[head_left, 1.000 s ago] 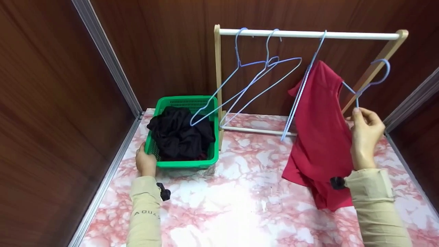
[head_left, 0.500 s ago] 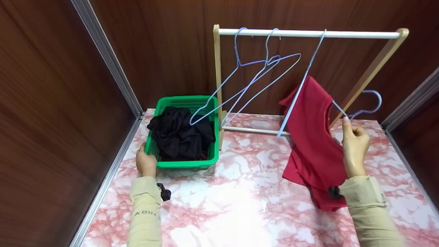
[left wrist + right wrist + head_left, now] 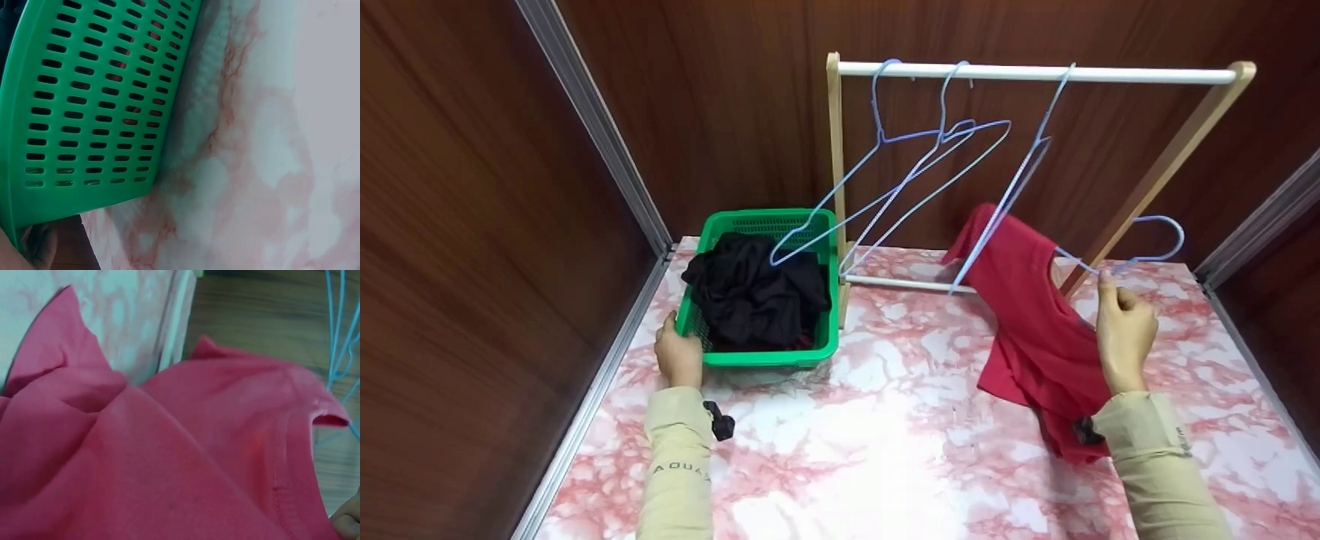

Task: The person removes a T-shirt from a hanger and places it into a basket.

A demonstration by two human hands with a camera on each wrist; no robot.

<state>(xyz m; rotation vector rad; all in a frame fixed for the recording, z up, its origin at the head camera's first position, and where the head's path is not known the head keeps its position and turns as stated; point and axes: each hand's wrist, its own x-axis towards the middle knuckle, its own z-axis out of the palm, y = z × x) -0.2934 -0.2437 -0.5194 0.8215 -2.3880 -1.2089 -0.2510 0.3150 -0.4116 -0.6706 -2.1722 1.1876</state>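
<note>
My left hand [image 3: 678, 357] grips the near left rim of a green plastic basket [image 3: 769, 358], which holds a bundle of black cloth [image 3: 754, 296]. In the left wrist view the slotted basket wall [image 3: 104, 107] fills the upper left, with part of the hand below it. My right hand [image 3: 1126, 334] pinches a blue wire hanger [image 3: 1159, 259] just below its hook, which points right. On that hanger is a red shirt [image 3: 1020, 259], tilted, its lower part drooping onto the table. Its neckline shows in the right wrist view, where the shirt [image 3: 169, 455] hides most of the hanger.
A rack with a white rail [image 3: 1012, 73] and wooden posts stands at the back. Several bare hangers are on it; one hanger [image 3: 1011, 199] hangs just in front of the red shirt's shoulder. Brown panels surround the marbled tabletop [image 3: 870, 450].
My right hand has moved down and left, taking the hanger and red shirt lower and tilting them more. The bare hanger beside the shirt has swung and turned. My left hand stays put.
</note>
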